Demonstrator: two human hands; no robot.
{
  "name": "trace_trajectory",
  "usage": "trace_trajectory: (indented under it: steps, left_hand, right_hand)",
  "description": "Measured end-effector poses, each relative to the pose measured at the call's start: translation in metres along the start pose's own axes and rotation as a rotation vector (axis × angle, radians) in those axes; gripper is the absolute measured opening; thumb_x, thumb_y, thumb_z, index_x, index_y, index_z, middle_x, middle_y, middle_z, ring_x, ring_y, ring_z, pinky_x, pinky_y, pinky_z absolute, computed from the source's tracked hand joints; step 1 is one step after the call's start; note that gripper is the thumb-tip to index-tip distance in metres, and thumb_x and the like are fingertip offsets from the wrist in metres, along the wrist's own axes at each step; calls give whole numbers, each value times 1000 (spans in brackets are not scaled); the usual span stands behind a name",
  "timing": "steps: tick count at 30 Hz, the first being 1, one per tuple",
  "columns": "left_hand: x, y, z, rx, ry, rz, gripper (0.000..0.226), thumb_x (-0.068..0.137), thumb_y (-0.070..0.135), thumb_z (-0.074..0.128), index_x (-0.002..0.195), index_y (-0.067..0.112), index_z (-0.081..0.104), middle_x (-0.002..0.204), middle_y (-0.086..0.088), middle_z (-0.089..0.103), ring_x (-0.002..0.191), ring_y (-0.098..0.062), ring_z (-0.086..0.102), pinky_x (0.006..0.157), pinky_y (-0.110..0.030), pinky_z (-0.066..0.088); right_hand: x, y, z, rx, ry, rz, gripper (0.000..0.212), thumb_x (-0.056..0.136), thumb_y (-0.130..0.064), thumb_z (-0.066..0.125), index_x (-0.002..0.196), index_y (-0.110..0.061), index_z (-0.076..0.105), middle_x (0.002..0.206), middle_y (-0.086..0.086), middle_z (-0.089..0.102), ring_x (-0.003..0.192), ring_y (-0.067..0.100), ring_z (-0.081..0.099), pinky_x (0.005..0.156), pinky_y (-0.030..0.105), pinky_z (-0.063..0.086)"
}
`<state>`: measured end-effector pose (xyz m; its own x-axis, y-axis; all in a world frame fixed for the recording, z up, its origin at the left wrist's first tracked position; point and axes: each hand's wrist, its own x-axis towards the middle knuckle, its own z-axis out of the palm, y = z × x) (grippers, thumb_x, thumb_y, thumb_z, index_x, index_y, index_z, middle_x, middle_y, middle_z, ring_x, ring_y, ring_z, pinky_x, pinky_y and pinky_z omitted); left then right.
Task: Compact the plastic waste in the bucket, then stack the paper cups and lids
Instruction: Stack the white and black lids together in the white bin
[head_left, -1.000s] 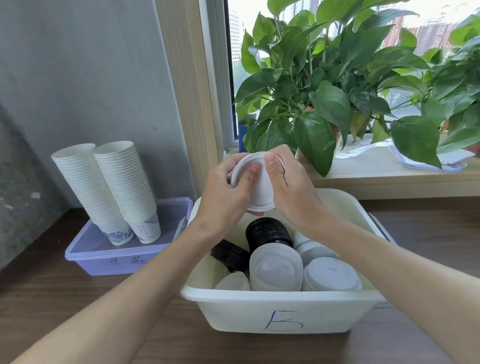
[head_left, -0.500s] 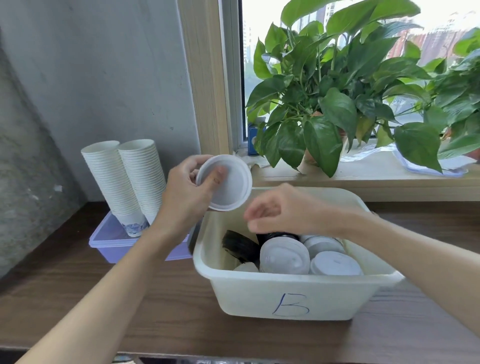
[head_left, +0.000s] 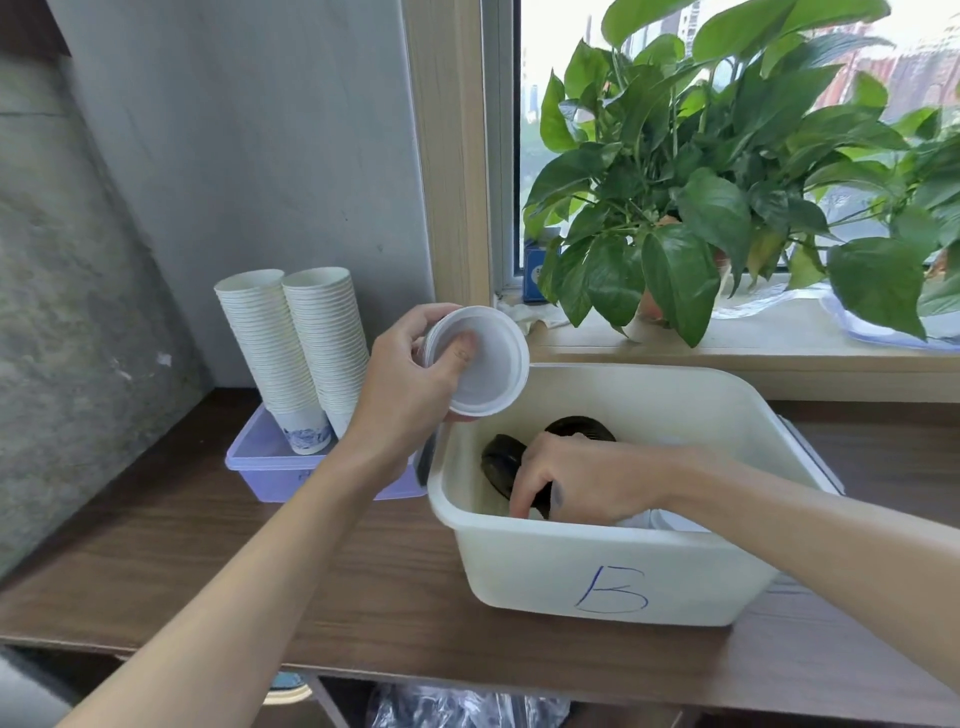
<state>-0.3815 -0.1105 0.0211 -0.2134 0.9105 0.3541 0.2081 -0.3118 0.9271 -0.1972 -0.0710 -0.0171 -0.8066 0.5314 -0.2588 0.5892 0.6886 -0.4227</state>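
My left hand (head_left: 402, 387) holds a small stack of white lids (head_left: 480, 364) above the left rim of the white bin marked "B" (head_left: 613, 564). My right hand (head_left: 576, 480) reaches down inside the bin, fingers curled among black lids (head_left: 501, 457) and white lids (head_left: 675, 519); whether it grips one is hidden. Two tall stacks of white paper cups (head_left: 298, 348) stand in a purple tray (head_left: 260, 465) to the left of the bin.
A leafy potted plant (head_left: 675, 208) sits on the window sill behind the bin. A grey wall lies to the left. The wooden table's front edge (head_left: 467, 670) is near me, with a plastic bag (head_left: 467, 709) below it.
My right hand let go of the white lids and dropped into the bin. My left hand kept the lids, now further left over the rim. The view shifted left.
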Motion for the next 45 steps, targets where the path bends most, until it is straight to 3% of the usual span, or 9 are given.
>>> trace_trajectory:
  steps: [6,9,13,18,23,29,32,37,45]
  left_hand:
    - [-1,1,1,12,0,4,20,98,15,63,104,34,65,110,-3,67,104,-28,65,63,-51,63]
    - [-1,2,2,11,6,7,20,98,15,62,102,34,64,108,-2,67,103,-27,65,62,-51,63]
    - [-1,3,2,19,18,-9,18,98,15,62,103,32,64,108,-2,66,102,-26,65,61,-49,63]
    - [4,1,4,-25,85,-95,13,100,19,59,113,22,61,112,-4,61,102,-28,65,58,-43,63]
    - [13,5,7,-131,183,-228,14,102,16,49,114,18,55,119,-9,58,102,-33,66,61,-43,63]
    - [23,14,10,-238,286,-271,18,101,15,48,118,14,53,117,-11,58,90,-29,66,54,-36,62]
    - [26,15,15,-229,292,-287,18,101,16,49,119,13,52,121,-11,57,95,-30,65,54,-36,62]
    - [26,14,28,-201,235,-304,26,101,18,50,126,12,50,124,-9,55,107,-30,64,66,-43,64]
    - [25,13,55,-206,3,-375,70,79,69,53,125,17,61,121,-12,67,102,-29,71,68,-47,63]
  right_hand:
    - [3,6,5,-125,39,-34,18,82,-17,62,86,-28,75,97,-15,68,106,12,47,81,32,27]
    - [3,5,2,5,82,-32,13,85,-25,61,77,-31,69,83,-21,65,92,5,56,80,27,36]
    - [3,5,-5,160,145,-24,7,90,-17,63,90,-16,70,92,-5,69,80,2,59,72,13,46]
    - [-4,8,-12,315,260,-51,11,93,-12,60,88,-22,60,88,-2,65,79,10,59,75,25,49]
    - [-9,5,-24,473,526,-65,19,95,-4,54,82,-19,53,75,-2,58,60,-1,49,59,11,38]
    - [-5,13,-28,446,932,-46,22,94,0,49,82,-17,50,75,-3,50,72,15,45,67,32,41]
    - [-9,13,-31,440,1109,-75,12,95,1,47,87,-7,51,75,3,51,67,10,40,62,23,36]
    - [-13,11,-34,377,1351,-112,12,95,2,47,92,-8,51,79,-13,48,74,-7,48,68,7,36]
    - [-11,13,-32,261,1346,-229,6,93,-3,49,89,-4,54,84,-7,53,78,11,51,72,25,45]
